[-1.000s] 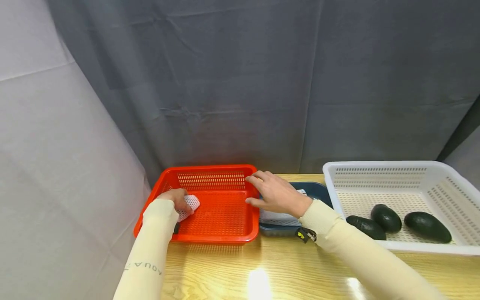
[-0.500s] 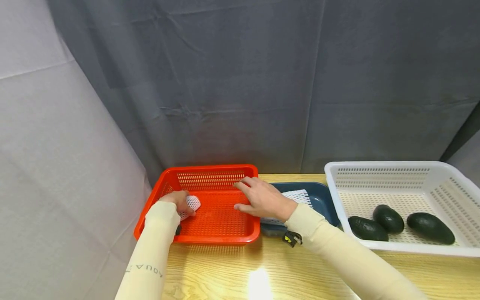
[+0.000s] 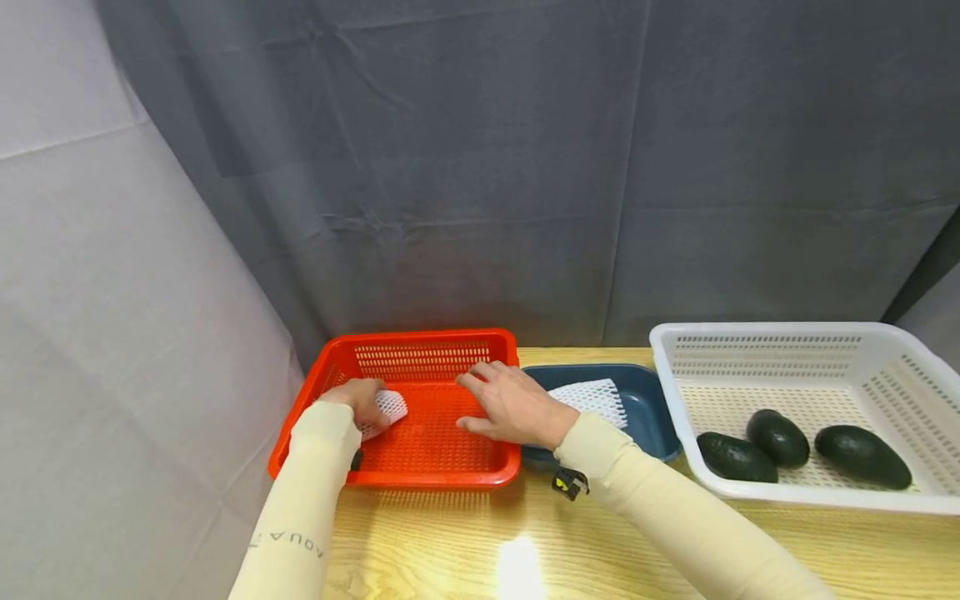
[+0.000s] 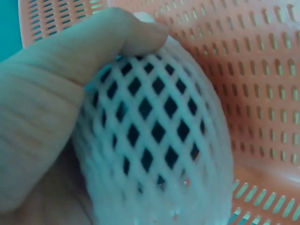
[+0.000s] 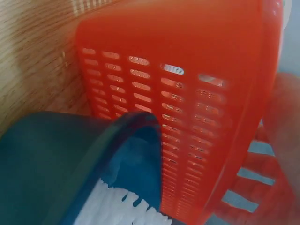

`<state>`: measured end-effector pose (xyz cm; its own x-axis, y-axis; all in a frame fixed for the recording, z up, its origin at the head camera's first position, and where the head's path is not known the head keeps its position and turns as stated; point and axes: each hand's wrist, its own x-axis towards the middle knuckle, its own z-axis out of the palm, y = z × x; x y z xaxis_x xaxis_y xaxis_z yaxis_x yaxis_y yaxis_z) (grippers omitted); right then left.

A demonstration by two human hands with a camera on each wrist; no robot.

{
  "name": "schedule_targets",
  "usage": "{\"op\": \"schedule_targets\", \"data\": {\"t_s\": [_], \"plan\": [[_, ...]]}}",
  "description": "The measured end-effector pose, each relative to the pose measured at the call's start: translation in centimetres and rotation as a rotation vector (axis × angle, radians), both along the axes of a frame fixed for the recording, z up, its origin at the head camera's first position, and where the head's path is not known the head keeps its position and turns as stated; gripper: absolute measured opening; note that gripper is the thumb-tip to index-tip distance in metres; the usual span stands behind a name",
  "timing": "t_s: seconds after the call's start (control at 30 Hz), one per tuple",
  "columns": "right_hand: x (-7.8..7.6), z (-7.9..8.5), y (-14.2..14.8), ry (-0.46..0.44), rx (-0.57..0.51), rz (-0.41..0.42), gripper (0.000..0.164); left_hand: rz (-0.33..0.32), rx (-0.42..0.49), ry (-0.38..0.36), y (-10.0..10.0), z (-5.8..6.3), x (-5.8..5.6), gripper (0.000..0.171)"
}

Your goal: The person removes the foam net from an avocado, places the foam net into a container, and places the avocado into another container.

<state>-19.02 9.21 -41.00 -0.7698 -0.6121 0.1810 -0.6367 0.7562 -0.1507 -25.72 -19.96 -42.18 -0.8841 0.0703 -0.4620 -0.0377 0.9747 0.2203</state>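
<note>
In the head view my left hand [image 3: 358, 402] is inside the left part of the red basket [image 3: 431, 478]. It grips an avocado in a white foam net [image 3: 393, 405], thumb laid across the net's upper end in the left wrist view; dark skin shows through the mesh [image 4: 158, 110]. My right hand [image 3: 513, 404] hovers over the basket's right rim, fingers spread and holding nothing. Only a blurred bit of that hand [image 5: 286, 136] enters the right wrist view, beside the basket's slotted side [image 5: 187, 61].
Right of the red basket, a dark blue tray [image 3: 651, 417] holds white foam nets [image 3: 592, 400], partly behind my right wrist. Further right, a white basket [image 3: 757, 331] contains 3 avocados [image 3: 862, 456]. A grey curtain [image 3: 465, 167] hangs behind the wooden table [image 3: 427, 550].
My right hand has moved left from over the blue tray to over the red basket's right side, uncovering more of the foam nets. The left hand has barely shifted.
</note>
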Motion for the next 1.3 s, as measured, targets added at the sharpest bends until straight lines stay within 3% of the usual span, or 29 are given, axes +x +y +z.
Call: {"op": "schedule_targets", "data": {"t_s": [0.13, 0.3, 0.47, 0.7, 1.03, 1.3], "plan": [[0.0, -0.1, 0.1, -0.009, -0.002, -0.004, 0.066, -0.001, 0.040, 0.015, 0.5, 0.1, -0.5, 0.079], [-0.1, -0.1, 0.5, -0.006, 0.001, -0.008, 0.065, -0.050, 0.082, 0.060, 1.3, 0.6, -0.9, 0.080], [-0.1, 0.1, 0.9, -0.001, 0.003, -0.012, 0.066, -0.110, 0.109, 0.117, 2.0, 1.5, -1.0, 0.079], [-0.1, 0.5, 1.6, 0.011, 0.012, -0.029, 0.066, -0.133, 0.134, 0.170, 3.1, 2.6, -0.6, 0.086], [-0.2, 0.7, 3.4, 0.053, 0.025, -0.057, 0.064, -0.340, 0.105, 0.296, 5.0, 3.8, -0.1, 0.077], [0.0, 1.2, 5.0, 0.104, 0.013, -0.082, 0.062, -0.395, 0.117, 0.332, 7.3, 5.3, 0.7, 0.078]]}}
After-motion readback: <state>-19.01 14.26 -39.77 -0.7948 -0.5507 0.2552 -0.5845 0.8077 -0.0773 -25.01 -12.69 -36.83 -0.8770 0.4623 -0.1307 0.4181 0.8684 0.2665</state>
